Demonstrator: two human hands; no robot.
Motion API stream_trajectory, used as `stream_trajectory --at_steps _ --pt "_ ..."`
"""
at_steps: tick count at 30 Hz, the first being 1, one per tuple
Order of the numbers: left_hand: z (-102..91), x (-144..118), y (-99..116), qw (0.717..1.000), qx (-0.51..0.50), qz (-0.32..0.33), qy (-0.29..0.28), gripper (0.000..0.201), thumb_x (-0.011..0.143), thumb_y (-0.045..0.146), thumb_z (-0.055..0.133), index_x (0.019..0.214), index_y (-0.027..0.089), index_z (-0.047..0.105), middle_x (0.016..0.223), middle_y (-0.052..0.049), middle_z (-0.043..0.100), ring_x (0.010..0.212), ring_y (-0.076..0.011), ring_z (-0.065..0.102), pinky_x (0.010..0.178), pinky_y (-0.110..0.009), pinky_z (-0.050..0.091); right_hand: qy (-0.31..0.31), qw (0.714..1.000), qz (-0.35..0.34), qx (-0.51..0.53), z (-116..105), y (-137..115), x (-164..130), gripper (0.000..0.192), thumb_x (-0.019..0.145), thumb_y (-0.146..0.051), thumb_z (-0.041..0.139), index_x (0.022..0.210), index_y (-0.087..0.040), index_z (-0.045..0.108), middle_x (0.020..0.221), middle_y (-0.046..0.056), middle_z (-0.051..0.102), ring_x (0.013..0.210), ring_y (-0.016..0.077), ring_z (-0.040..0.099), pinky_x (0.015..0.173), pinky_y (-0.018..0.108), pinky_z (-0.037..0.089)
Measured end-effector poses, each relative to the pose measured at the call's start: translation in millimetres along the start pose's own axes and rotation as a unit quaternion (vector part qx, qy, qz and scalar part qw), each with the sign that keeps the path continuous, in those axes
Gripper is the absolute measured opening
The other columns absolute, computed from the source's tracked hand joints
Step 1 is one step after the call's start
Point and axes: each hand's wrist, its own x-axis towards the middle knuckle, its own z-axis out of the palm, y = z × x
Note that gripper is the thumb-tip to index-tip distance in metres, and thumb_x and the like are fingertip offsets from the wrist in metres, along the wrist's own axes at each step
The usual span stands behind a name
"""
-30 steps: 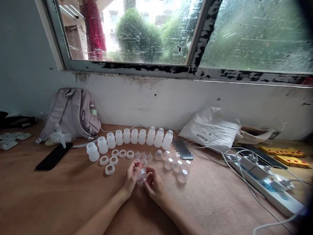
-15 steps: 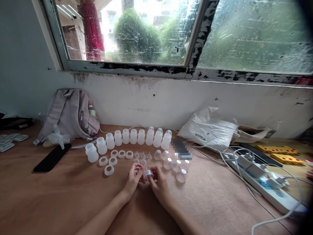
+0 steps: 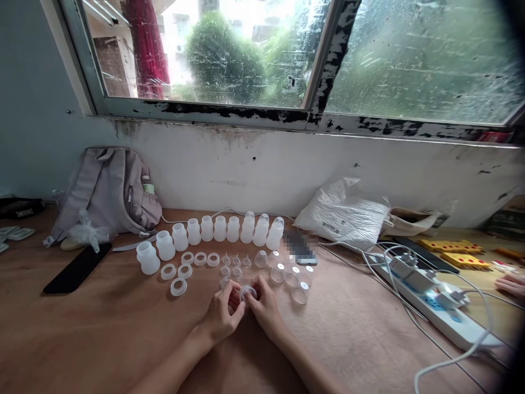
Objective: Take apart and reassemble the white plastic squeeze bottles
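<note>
Small clear part [image 3: 248,293]: a little translucent piece with a ring, held between both hands just above the wooden table [image 3: 102,328], near the table's middle front.
Left hand [image 3: 222,314]: at 7 o'clock from the part; thumb and forefinger pinch its left side, other fingers are curled in.
Right hand [image 3: 264,306]: at 4 o'clock from the part; the fingertips grasp its right side and top.
Small clear nipples [image 3: 234,265]: a cluster lying on the table at 12 o'clock from the hands, close to them.
White rings [image 3: 184,265]: several flat on the table at 10 o'clock, in a loose line.
Clear caps [image 3: 292,274]: a group at 2 o'clock, near the right hand, some with a dot in the middle.
Bottles [image 3: 213,232]: a curved row of white small bottles standing upright at 12 o'clock, behind the rings; the three at the right end already carry clear tops.
Black phone [image 3: 77,267]: lying flat, well apart at 9 o'clock.
Backpack [image 3: 109,191]: against the wall at 10 o'clock.
Plastic bag [image 3: 342,216]: at 1 o'clock by the wall.
Power strip [image 3: 441,309]: at 3 o'clock, with white cables.
Another person's hand [image 3: 511,284]: at the far right edge, resting on the table.
</note>
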Motion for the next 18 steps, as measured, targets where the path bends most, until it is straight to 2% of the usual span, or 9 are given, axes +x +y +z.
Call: stream_trajectory --at_steps 3,7,10,14,18 --pt "-1.6 -0.3 1.8 1.000 0.009 0.015 -0.007 0.014 0.073 0.023 0.049 0.086 0.021 0.046 0.067 -0.001 0.056 0.059 -0.0138 0.054 0.059 -0.024 0.043 0.006 1.000 0.003 -0.002 0.4 -0.9 0.9 0.015 0.063 -0.011 0.046 0.062 -0.021 0.034 0.054 -0.007 0.037 0.049 0.0089 0.034 0.045 0.019 0.029" --pt "-0.6 0.6 3.4 1.000 0.001 -0.001 -0.011 0.015 0.072 0.025 0.051 0.086 0.021 0.048 0.066 0.000 0.055 0.057 -0.0137 0.052 0.057 -0.023 0.041 0.016 1.000 0.011 0.000 2.3 0.7 2.9 0.016 0.060 -0.011 0.046 0.062 -0.021 0.034 0.054 -0.007 0.037 0.049 0.0090 0.035 0.045 0.019 0.030" --pt "3.9 2.0 1.8 0.999 0.005 -0.026 0.026 0.014 0.073 0.027 0.050 0.086 0.022 0.050 0.064 0.000 0.055 0.056 -0.0139 0.052 0.056 -0.023 0.039 0.021 1.000 0.005 -0.006 3.0 0.8 3.3 0.013 0.063 -0.012 0.046 0.063 -0.021 0.037 0.056 -0.006 0.042 0.050 0.0096 0.039 0.046 0.020 0.033" --pt "7.9 3.7 -3.6 0.994 0.024 -0.058 0.087 0.016 0.076 0.025 0.044 0.090 0.024 0.052 0.072 0.000 0.060 0.061 -0.0154 0.056 0.062 -0.024 0.039 -0.012 0.999 -0.035 -0.017 2.3 -5.7 -0.7 0.002 0.073 -0.018 0.046 0.074 -0.019 0.045 0.060 -0.003 0.049 0.052 0.0106 0.045 0.049 0.021 0.036" --pt "5.0 5.0 -8.7 0.991 0.060 -0.067 0.100 0.017 0.076 0.022 0.041 0.090 0.024 0.052 0.077 -0.002 0.062 0.066 -0.0165 0.057 0.064 -0.026 0.039 -0.038 0.996 -0.069 -0.038 1.5 -11.2 -5.7 0.010 0.077 -0.024 0.048 0.085 -0.019 0.047 0.060 -0.004 0.049 0.050 0.0101 0.044 0.049 0.021 0.036"
